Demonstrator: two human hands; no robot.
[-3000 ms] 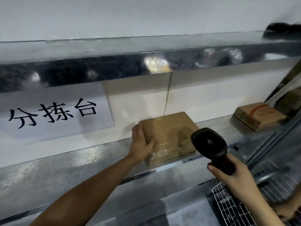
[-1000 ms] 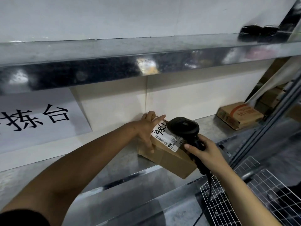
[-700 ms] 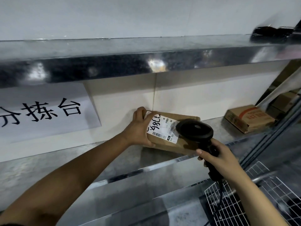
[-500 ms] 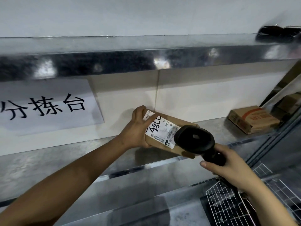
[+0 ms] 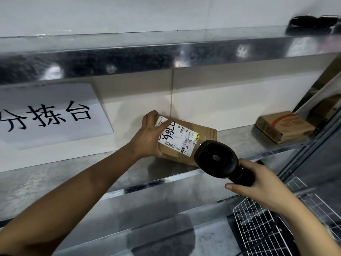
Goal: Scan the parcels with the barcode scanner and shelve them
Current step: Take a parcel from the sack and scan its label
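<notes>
Hanging on the wall at the left, a paper sign with three black characters. Gripping the left end of a brown parcel, the left hand, fingers curled over the top, thumb underneath. Tilting label-side up near the front edge of the steel shelf, long axis running left to right. Pointing at the label from the right, a black scanner, handle wrapped by the right hand. Lying toward the shelf's right end, another box. Showing at bottom right, a wire basket.
</notes>
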